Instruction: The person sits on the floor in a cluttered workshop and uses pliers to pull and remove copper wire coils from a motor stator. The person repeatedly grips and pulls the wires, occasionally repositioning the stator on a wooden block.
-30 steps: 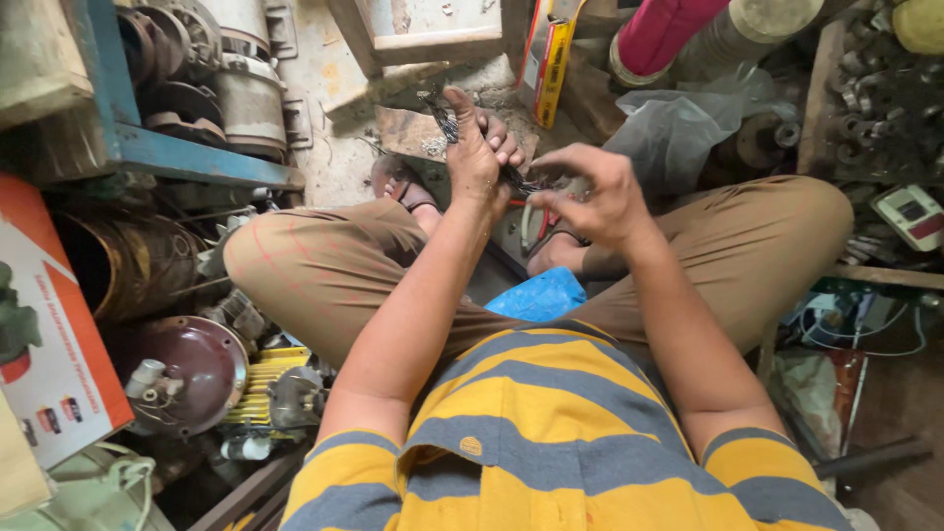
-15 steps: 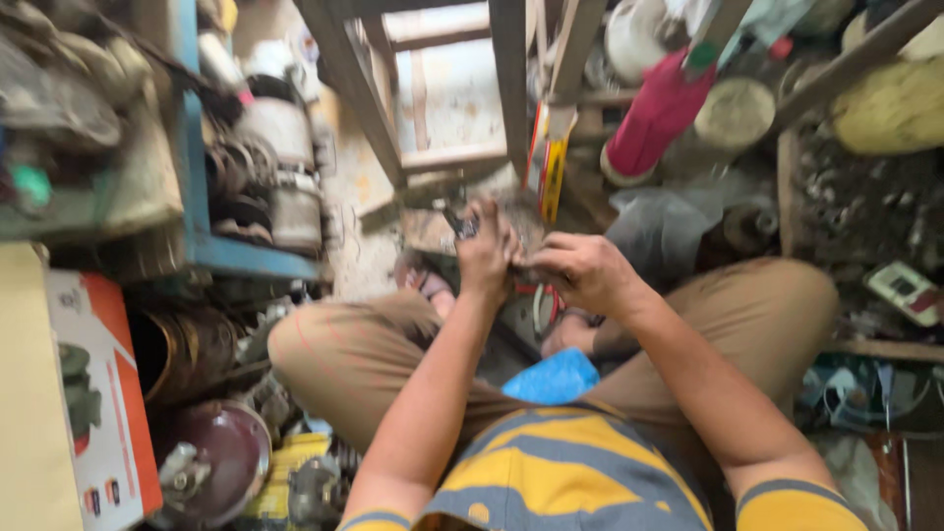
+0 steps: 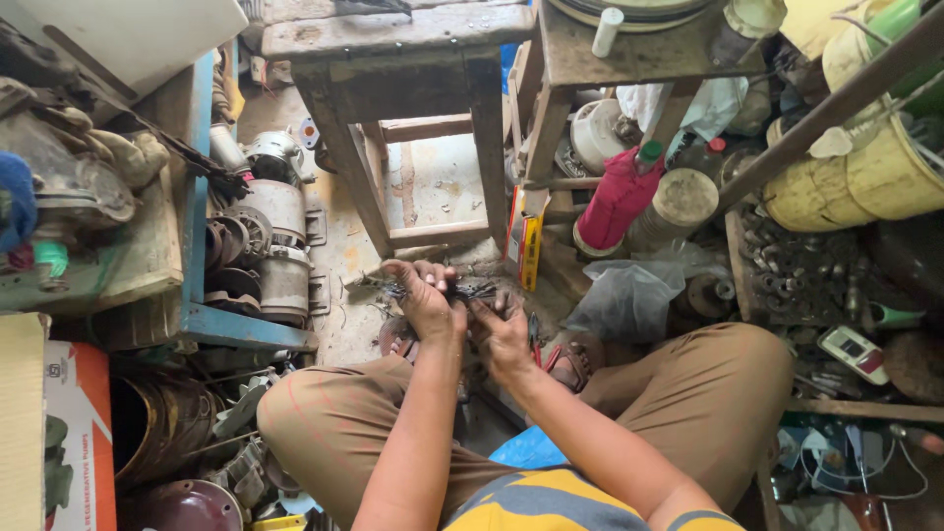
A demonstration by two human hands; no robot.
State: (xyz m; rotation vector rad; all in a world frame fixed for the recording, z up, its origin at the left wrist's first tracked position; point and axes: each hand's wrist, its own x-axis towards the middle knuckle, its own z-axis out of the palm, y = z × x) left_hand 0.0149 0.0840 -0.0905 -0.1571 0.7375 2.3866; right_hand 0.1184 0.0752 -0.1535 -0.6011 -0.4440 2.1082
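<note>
I am sitting cross-legged on a cluttered workshop floor, looking down past my yellow and grey striped shirt at my own forearms. Both hands meet just beyond my knees. My left hand (image 3: pixel 425 300) is curled, fingers bent over a small dark metal part (image 3: pixel 470 291), and my right hand (image 3: pixel 504 336) closes on the same part from below and from the right, fingertips pinched narrow. The part lies between the two sets of fingers and pokes out a little past them; its exact shape is too small and dark to make out.

Room to move is tight. Straight ahead stands a worn wooden stool (image 3: pixel 393 59), its legs close beyond my hands, with a patch of bare concrete floor (image 3: pixel 433 187) under it. To my left a blue shelf edge (image 3: pixel 246 329) carries old motor housings (image 3: pixel 280 246), near my left knee. To my right, a crumpled clear plastic bag (image 3: pixel 629 295) lies just beside my right knee, with a red bottle (image 3: pixel 618 202) behind it and yellow buckets (image 3: pixel 865 177) farther off. An orange and white carton (image 3: pixel 74 423) sits at my far left.
</note>
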